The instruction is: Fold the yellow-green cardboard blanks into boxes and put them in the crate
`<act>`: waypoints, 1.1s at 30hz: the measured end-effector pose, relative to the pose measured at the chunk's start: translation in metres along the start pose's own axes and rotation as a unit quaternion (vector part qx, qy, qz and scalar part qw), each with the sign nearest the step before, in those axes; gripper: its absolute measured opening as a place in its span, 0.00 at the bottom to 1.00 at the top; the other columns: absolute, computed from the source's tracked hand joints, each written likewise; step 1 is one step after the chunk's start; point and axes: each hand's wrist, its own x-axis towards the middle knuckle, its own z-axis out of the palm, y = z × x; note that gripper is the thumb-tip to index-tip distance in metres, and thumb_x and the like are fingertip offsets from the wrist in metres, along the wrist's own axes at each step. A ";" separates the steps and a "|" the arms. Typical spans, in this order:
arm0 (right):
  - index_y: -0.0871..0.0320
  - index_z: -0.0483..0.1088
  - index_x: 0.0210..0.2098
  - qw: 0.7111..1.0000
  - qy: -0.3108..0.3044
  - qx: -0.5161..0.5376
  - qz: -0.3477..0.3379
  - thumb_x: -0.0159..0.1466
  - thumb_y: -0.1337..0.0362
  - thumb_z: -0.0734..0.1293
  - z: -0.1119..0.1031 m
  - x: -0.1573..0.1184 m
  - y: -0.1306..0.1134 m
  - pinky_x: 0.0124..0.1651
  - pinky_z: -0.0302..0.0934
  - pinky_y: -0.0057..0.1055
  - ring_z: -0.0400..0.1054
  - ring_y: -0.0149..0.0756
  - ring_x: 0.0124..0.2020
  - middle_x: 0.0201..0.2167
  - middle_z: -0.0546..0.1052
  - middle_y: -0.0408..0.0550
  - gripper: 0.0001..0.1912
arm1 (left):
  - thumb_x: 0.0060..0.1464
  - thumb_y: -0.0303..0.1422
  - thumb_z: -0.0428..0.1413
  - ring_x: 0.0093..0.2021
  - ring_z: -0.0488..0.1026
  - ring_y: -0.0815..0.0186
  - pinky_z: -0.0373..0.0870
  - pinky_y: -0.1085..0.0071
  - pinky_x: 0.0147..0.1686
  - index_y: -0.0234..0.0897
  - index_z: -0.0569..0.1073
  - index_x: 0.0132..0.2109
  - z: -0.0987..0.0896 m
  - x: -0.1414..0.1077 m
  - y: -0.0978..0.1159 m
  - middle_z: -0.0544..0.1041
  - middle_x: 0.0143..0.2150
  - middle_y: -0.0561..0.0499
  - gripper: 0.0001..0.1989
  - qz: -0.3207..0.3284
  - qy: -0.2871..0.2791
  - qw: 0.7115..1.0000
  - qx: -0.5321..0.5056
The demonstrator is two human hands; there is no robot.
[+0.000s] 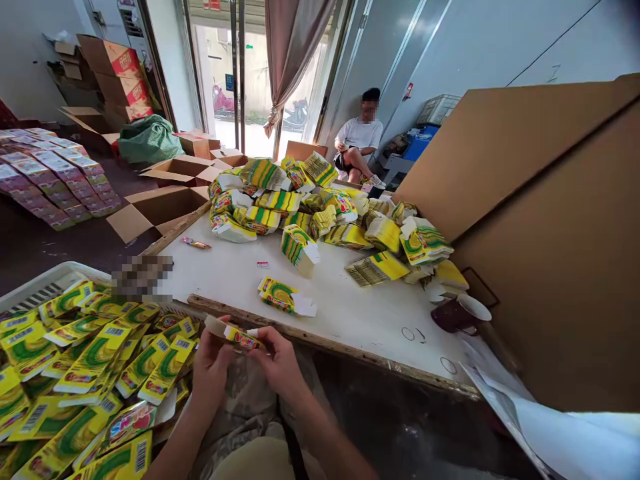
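Between my two hands, above my lap at the table's front edge, is a small yellow carton point(244, 338) with its white end flaps sticking out. My left hand point(213, 360) has its fingers closed around the carton's left end. The right end is pinched by my right hand point(275, 357), thumb below and fingers on top. Just beyond, flat yellow-green cartons point(280, 295) lie in a small stack on the white table point(340, 320). Behind it another stack of flat cartons point(299, 248) stands tilted. At my left, a white basket point(70, 272) is heaped with yellow cartons point(95, 353).
Many bundles of flat cartons point(280, 200) are piled across the table's far side. A dark mug point(460, 313) lies at the right edge beside a large cardboard sheet point(550, 253). Open boxes point(165, 207) stand beyond the table's left side. A person point(360, 137) sits by the door.
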 end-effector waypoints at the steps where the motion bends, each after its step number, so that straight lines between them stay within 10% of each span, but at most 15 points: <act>1: 0.58 0.73 0.32 1.000 0.000 0.005 0.006 0.55 0.63 0.70 -0.003 0.002 0.001 0.32 0.57 0.27 0.62 0.30 0.28 0.26 0.72 0.40 0.06 | 0.46 0.49 0.64 0.34 0.75 0.64 0.75 0.68 0.37 0.38 0.74 0.38 -0.004 0.000 -0.004 0.78 0.35 0.51 0.20 -0.012 0.017 1.000 0.024; 4: 0.57 0.76 0.28 1.000 0.010 0.000 0.004 0.55 0.61 0.71 -0.015 0.006 0.004 0.32 0.61 0.29 0.66 0.32 0.26 0.23 0.75 0.42 0.05 | 0.48 0.46 0.63 0.33 0.76 0.61 0.77 0.64 0.38 0.37 0.76 0.31 -0.017 0.006 -0.008 0.79 0.31 0.50 0.16 -0.037 0.030 0.995 0.091; 10: 0.49 0.80 0.38 0.940 0.031 -0.268 -0.209 0.66 0.64 0.65 -0.045 0.009 -0.002 0.50 0.64 0.43 0.72 0.41 0.40 0.36 0.82 0.47 0.10 | 0.51 0.58 0.56 0.61 0.68 0.48 0.67 0.52 0.60 0.41 0.68 0.62 -0.046 0.022 0.036 0.71 0.62 0.41 0.38 0.073 -0.152 0.971 0.172; 16: 0.42 0.75 0.46 0.884 -0.051 -0.320 -0.338 0.67 0.67 0.63 -0.026 -0.013 -0.005 0.70 0.45 0.50 0.67 0.39 0.56 0.47 0.79 0.40 0.14 | 0.45 0.35 0.64 0.55 0.75 0.50 0.74 0.54 0.52 0.39 0.65 0.60 -0.027 0.004 0.036 0.76 0.56 0.42 0.35 0.082 -0.261 0.871 0.407; 20: 0.51 0.58 0.65 0.960 0.074 -0.179 -0.201 0.62 0.56 0.69 -0.017 -0.018 -0.005 0.70 0.46 0.53 0.53 0.49 0.69 0.67 0.61 0.55 0.34 | 0.51 0.36 0.60 0.47 0.79 0.55 0.78 0.62 0.43 0.40 0.64 0.57 -0.018 -0.008 0.021 0.79 0.50 0.45 0.27 0.125 -0.238 0.863 0.427; 25: 0.49 0.68 0.55 0.994 -0.066 0.074 0.054 0.58 0.47 0.71 -0.011 -0.010 0.000 0.58 0.65 0.47 0.71 0.46 0.54 0.54 0.76 0.48 0.29 | 0.54 0.33 0.58 0.56 0.74 0.56 0.75 0.62 0.49 0.44 0.54 0.66 -0.016 -0.018 0.013 0.71 0.61 0.42 0.35 0.208 -0.272 0.833 0.435; 33: 0.55 0.64 0.62 0.994 -0.081 0.070 0.035 0.61 0.45 0.68 -0.006 -0.012 0.014 0.57 0.66 0.43 0.72 0.45 0.53 0.53 0.77 0.54 0.35 | 0.50 0.26 0.55 0.47 0.77 0.56 0.76 0.61 0.42 0.43 0.58 0.55 -0.016 -0.017 0.000 0.74 0.52 0.45 0.26 0.105 -0.303 0.846 0.427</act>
